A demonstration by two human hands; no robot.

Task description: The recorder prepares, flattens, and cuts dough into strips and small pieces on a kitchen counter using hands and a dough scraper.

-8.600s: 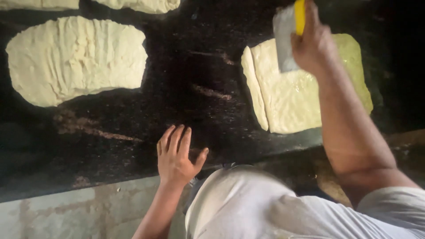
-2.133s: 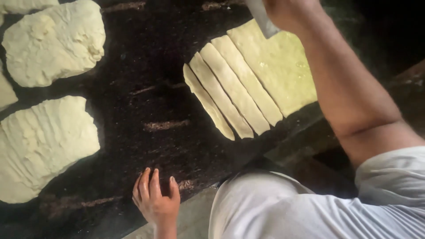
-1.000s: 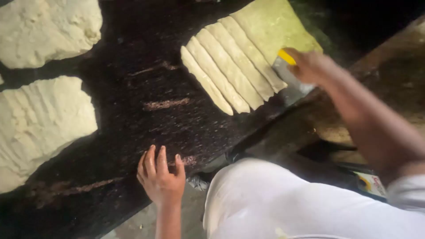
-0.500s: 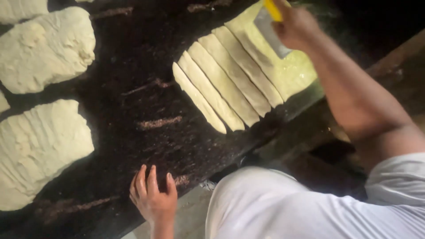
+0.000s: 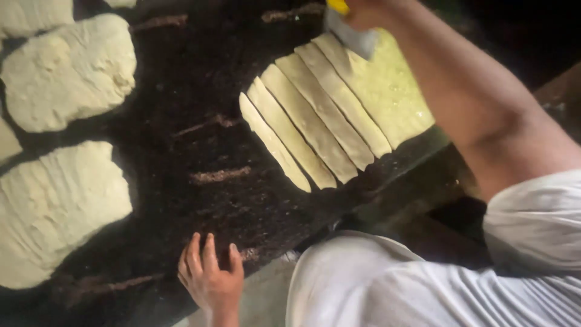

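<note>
A flattened sheet of pale dough (image 5: 393, 97) lies on the black worktop (image 5: 200, 145), and its left part is cut into several long strips (image 5: 302, 130). My right hand (image 5: 369, 9), at the top edge of the view, grips a metal scraper (image 5: 351, 37) with a yellow handle. The blade rests on the far end of the sheet beside the newest strip. My left hand (image 5: 210, 280) lies flat with fingers spread on the near edge of the worktop, holding nothing.
Uncut slabs of dough lie at the left: one large slab (image 5: 51, 212) near me and another (image 5: 69, 72) farther away. Smears of dough residue (image 5: 219, 175) streak the worktop between them and the strips. My white clothing (image 5: 423, 284) fills the lower right.
Over the earlier frames the sheet went from one cut to several strips. In the last second my right hand went from the near end of the sheet up to its far end with the scraper.
</note>
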